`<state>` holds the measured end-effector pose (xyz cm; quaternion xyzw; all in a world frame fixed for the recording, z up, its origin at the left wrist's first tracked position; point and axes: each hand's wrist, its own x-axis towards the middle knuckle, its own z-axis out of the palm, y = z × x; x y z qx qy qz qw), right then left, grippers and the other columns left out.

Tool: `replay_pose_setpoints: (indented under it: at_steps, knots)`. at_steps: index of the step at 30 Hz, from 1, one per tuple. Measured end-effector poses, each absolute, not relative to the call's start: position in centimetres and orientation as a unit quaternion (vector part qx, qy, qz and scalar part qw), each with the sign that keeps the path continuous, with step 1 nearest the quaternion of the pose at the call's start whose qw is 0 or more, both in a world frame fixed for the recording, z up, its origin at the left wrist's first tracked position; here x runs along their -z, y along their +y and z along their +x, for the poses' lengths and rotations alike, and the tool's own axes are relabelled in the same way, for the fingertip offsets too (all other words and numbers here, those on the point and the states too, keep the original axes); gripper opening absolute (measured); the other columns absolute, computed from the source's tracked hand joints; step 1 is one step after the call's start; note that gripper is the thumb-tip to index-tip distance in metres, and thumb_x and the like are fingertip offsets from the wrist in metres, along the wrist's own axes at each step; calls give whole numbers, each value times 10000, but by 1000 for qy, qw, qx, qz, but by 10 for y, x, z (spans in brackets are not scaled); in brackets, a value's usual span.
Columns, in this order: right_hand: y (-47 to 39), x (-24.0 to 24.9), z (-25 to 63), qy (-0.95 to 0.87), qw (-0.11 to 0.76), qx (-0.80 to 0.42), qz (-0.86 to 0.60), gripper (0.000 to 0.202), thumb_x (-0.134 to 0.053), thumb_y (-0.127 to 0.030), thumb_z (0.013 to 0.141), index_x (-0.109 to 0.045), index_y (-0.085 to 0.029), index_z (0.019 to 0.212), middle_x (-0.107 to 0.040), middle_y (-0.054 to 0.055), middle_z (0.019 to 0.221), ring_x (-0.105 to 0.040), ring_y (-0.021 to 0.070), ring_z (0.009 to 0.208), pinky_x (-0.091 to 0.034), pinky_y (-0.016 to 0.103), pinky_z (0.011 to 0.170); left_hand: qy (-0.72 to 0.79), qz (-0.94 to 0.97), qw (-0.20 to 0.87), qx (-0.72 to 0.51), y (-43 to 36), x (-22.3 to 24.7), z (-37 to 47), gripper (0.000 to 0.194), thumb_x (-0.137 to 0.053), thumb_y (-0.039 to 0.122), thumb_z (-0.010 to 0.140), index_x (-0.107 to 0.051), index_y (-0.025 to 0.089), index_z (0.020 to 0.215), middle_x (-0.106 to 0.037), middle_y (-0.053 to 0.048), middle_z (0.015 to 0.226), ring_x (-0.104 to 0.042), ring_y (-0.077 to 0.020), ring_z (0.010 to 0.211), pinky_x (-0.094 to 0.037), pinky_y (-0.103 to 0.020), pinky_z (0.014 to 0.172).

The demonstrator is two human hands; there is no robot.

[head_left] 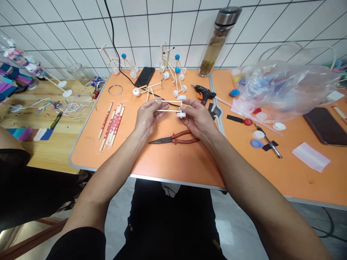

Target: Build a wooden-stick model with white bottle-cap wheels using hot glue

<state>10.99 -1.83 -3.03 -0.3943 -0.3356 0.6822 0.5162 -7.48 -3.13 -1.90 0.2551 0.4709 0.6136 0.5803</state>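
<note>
Between my hands is a small frame of wooden sticks (170, 111) with a white bottle-cap wheel (181, 115) at each end of its short axle. My left hand (149, 115) pinches the far-left ends of the two parallel sticks. My right hand (197, 116) grips the frame by the axle between the two wheels. Just below lie long-nose pliers (173, 139) with red handles, close to my right wrist. Paper-wrapped chopsticks (113, 124) rest to the left of my left hand. A black glue gun (204, 94) lies beyond my right hand.
Stick models with white wheels and blue balls (177, 69) stand at the back. Near them are a phone (145, 76) and a tall tea bottle (217, 43). Rightward lie a plastic bag (284, 86), bottle caps (256, 143) and a pen (268, 141). Another person sits at left.
</note>
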Motion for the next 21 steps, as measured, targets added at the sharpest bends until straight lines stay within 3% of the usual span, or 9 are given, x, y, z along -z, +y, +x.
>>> replay_pose_setpoints:
  at_steps: [12, 21]
  knots:
    - [-17, 33, 111, -327, 516, -686, -395, 544, -1071, -256, 550, -783, -241, 1011, -742, -66, 831, -671, 84, 742, -588, 198, 709, 464, 250, 586, -615, -31, 21, -76, 62, -794, 207, 1002, -805, 173, 1053, -900, -88, 1057, -882, -211, 1060, -678, -338, 1047]
    - [-17, 34, 111, -325, 522, -685, -391, 644, -1135, -298, 477, -788, -230, 1016, -779, -60, 811, -677, 81, 692, -599, 190, 657, 434, 249, 589, -634, -32, 21, -76, 31, -801, 179, 993, -821, 161, 1009, -883, -71, 958, -867, -182, 894, -671, -314, 982]
